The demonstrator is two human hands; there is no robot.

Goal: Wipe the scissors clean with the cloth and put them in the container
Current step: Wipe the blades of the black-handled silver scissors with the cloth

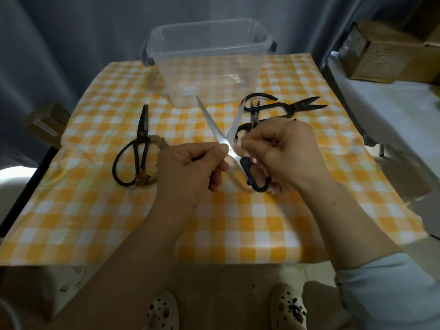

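Steel-bladed scissors with black plastic handles [212, 123] are held in the air over the near middle of the table. The blades are spread in an X and the tips point away, toward the container.

Left hand [190, 167]: fingers curled round 1 handle side, just below the pivot; that handle is hidden in the fist. Right hand [285, 148]: curled round the other black loop. Neither hand visibly holds a cloth.

Handling, as a judgement:
- Rigid, light to moderate weight.
- Polished blades look slippery, with sharp edges and tips.
- Grip by the handles. Wipe from the spine side, pivot to tip, with the blades kept open.

Clear plastic container with dark side handles [238, 55] stands at the far edge, well apart from the hands, with nothing plainly inside.

Brownish crumpled rag [156, 141], probably the cloth, lies to the left under black iron scissors [140, 148].

At least 2 more dark shears [285, 107] lie to the right, near the container.

Everything sits on a yellow-and-white checked tablecloth [238, 222].
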